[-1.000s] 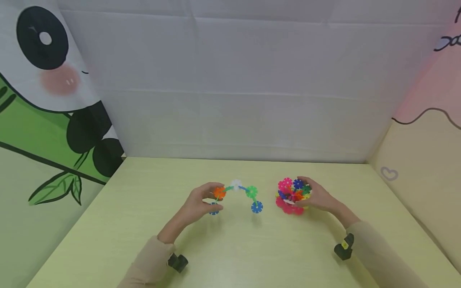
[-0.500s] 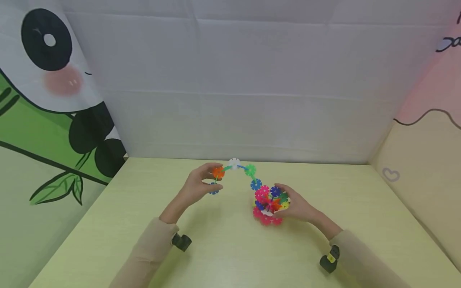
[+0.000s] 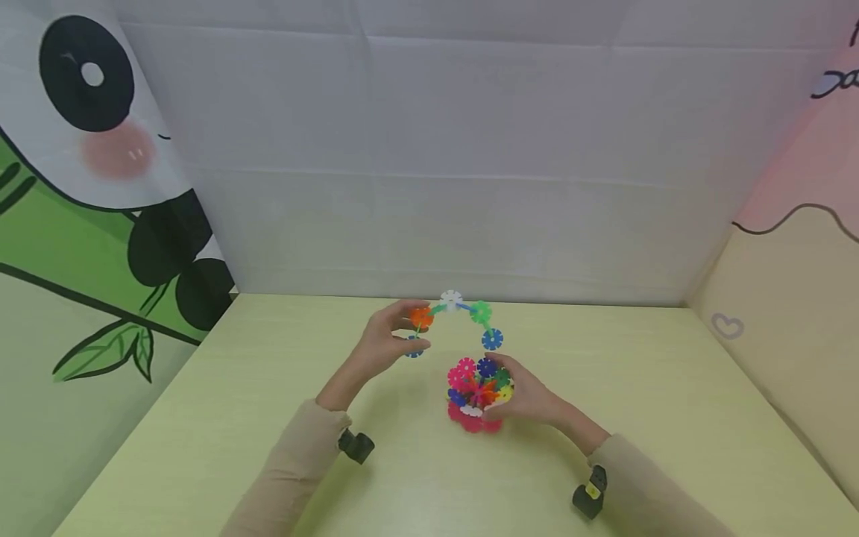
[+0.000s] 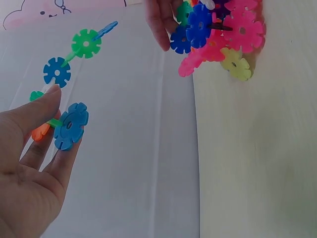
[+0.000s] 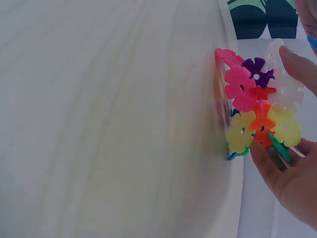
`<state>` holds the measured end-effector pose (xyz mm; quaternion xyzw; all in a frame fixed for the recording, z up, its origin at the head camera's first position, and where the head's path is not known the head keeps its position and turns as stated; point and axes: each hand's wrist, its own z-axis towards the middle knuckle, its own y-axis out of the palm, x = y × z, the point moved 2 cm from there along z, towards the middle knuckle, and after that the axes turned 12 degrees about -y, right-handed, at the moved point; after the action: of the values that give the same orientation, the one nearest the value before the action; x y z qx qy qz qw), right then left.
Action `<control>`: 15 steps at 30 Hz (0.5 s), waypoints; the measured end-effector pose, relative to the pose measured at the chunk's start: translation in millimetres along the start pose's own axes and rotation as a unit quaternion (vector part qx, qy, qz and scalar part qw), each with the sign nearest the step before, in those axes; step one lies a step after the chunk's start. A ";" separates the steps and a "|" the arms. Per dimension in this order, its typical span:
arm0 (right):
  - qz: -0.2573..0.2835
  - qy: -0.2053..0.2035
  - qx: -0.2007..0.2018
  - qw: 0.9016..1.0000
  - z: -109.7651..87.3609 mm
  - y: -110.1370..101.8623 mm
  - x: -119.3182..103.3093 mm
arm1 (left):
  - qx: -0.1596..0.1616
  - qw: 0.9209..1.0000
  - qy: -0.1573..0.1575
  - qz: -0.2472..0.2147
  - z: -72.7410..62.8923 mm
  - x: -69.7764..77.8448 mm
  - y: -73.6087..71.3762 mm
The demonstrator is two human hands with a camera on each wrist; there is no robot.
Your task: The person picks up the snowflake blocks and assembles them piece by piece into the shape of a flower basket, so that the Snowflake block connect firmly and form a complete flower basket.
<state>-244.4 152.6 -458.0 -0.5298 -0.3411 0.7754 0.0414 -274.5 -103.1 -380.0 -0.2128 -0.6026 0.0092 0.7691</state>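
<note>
My left hand (image 3: 382, 344) holds up an arch-shaped chain (image 3: 480, 312) of interlocking plastic snowflake discs: blue, orange, white, green and blue. Thumb and fingers pinch its left end, around the orange disc (image 3: 421, 318) and a blue disc (image 4: 72, 126). The chain's other end, a blue disc (image 3: 493, 339), hangs free just beyond my right hand (image 3: 533, 394). That hand grips the right side of a round cluster of snowflake discs (image 3: 463, 380), pink at the base with blue, yellow, green, white and orange pieces. In the right wrist view, thumb and fingers span the cluster (image 5: 241, 88).
The pale wooden table (image 3: 201, 418) spreads around both hands. A white cloth wall (image 3: 429, 186) rises along its back edge, and printed panels stand at the left and right sides. Dark wrist cameras (image 3: 356, 446) sit at both sleeves.
The right hand has brought the cluster left and nearer to me, below the arch. The left hand has moved the chain away from me and slightly right. Both holds stay the same.
</note>
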 end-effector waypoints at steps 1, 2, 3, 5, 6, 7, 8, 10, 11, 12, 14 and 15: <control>0.003 0.001 0.001 1.000 -1.5 -0.4 -0.5 | -0.001 1.000 -0.003 0.001 -0.7 -0.2 1.0; 0.008 0.000 0.004 1.000 -3.1 -1.8 -0.9 | -0.002 1.000 -0.004 0.002 -1.5 -0.5 2.0; 0.011 -0.003 0.011 1.000 -4.6 -4.1 -1.0 | -0.004 1.000 -0.004 0.003 -2.3 -0.6 2.9; 0.008 -0.020 0.037 0.999 -7.8 -11.3 -2.5 | -0.008 1.000 -0.005 0.004 -4.3 -0.4 4.4; 0.004 -0.035 0.056 0.998 -9.0 -15.7 -3.8 | -0.011 1.000 -0.004 0.002 -5.2 -0.4 5.1; 0.003 -0.052 0.076 0.996 -10.4 -20.3 -6.1 | -0.014 1.000 -0.002 -0.001 -6.2 -0.2 5.7; 0.003 -0.067 0.094 0.993 -11.5 -24.3 -8.5 | -0.018 1.000 0.001 -0.004 -7.2 -0.2 6.5; 0.003 -0.092 0.117 0.989 -13.2 -30.2 -13.6 | -0.025 1.000 0.001 -0.011 -9.1 -0.7 8.6; 0.007 -0.100 0.121 0.988 -13.6 -31.8 -15.7 | -0.029 0.999 0.000 -0.014 -10.0 -1.4 9.8; 0.013 -0.103 0.122 0.987 -14.2 -32.4 -18.1 | -0.033 0.999 0.000 -0.018 -10.8 -2.2 11.2; 0.027 -0.101 0.120 0.987 -15.6 -31.5 -21.6 | -0.038 0.999 -0.001 -0.018 -12.6 -3.7 14.1; 0.031 -0.098 0.121 0.987 -16.8 -30.6 -23.5 | -0.038 0.999 0.000 -0.018 -13.5 -4.6 15.4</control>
<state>-229.0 174.2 -425.3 -0.4527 -0.2303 0.8601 0.0472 -259.5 -94.6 -391.9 -0.2311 -0.6066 -0.0281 0.7602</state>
